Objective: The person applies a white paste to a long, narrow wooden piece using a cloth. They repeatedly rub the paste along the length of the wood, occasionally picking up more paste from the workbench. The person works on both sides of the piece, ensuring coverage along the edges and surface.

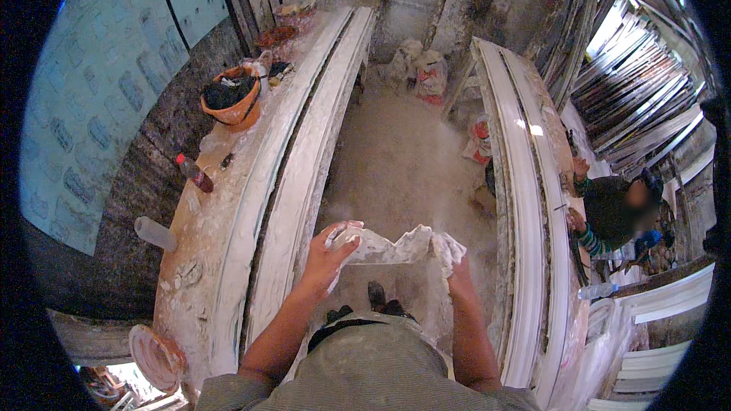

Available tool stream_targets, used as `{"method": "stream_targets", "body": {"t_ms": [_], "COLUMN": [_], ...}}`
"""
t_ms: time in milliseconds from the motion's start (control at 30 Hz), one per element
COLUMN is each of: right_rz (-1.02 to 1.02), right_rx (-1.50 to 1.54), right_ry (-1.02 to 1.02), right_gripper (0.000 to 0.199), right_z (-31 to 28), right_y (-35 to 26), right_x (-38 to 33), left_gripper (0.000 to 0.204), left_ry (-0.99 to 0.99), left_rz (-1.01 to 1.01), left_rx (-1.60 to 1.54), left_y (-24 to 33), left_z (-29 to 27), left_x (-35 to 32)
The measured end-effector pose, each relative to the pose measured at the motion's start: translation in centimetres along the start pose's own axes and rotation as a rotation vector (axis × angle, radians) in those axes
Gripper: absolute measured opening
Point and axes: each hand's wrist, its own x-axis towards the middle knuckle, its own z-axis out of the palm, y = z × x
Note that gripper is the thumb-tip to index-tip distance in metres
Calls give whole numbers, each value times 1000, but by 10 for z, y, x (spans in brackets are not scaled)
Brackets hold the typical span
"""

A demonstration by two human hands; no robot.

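Note:
Between my hands stretches a white, plaster-smeared strip [388, 251] with a ragged upper edge, perhaps cloth or fibre; its exact kind cannot be told. My left hand [324, 259] is closed on its left end, the fingers coated white. The other end, bunched and drooping, is gripped in my right hand [458, 274], whose fingers are mostly covered by it. Both hands are in front of my body, over the aisle between two long benches. Long white plaster mouldings [293, 221] lie along the left bench, close to my left hand. More white mouldings [519, 221] run along the right bench.
An orange bucket [242, 116], a bottle of dark drink [196, 175], a translucent bottle [156, 234] and an orange basin [156, 358] are on the left. Sacks [431, 74] stand at the aisle's far end. Another person [620, 213] is beyond the right bench.

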Motion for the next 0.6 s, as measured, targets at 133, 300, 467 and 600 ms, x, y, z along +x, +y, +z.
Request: {"method": "stream_targets", "body": {"t_ms": [133, 300, 467, 600], "right_rz": [65, -74, -668, -850], "right_rx": [280, 162, -22, -136], "right_ry": [-189, -98, -176, -365], "right_gripper": [24, 16, 16, 26], "right_z": [4, 2, 20, 49], "right_y": [-41, -68, -89, -94], "right_x": [15, 17, 14, -7], "left_gripper": [28, 36, 51, 52], "left_ry": [-15, -91, -69, -223], "left_rz": [42, -17, -176, -224], "left_rx": [4, 199, -119, -392], "left_y": [-3, -11, -36, -49], "left_z": [-2, -32, -37, -27], "left_x": [-6, -7, -6, -10]}}
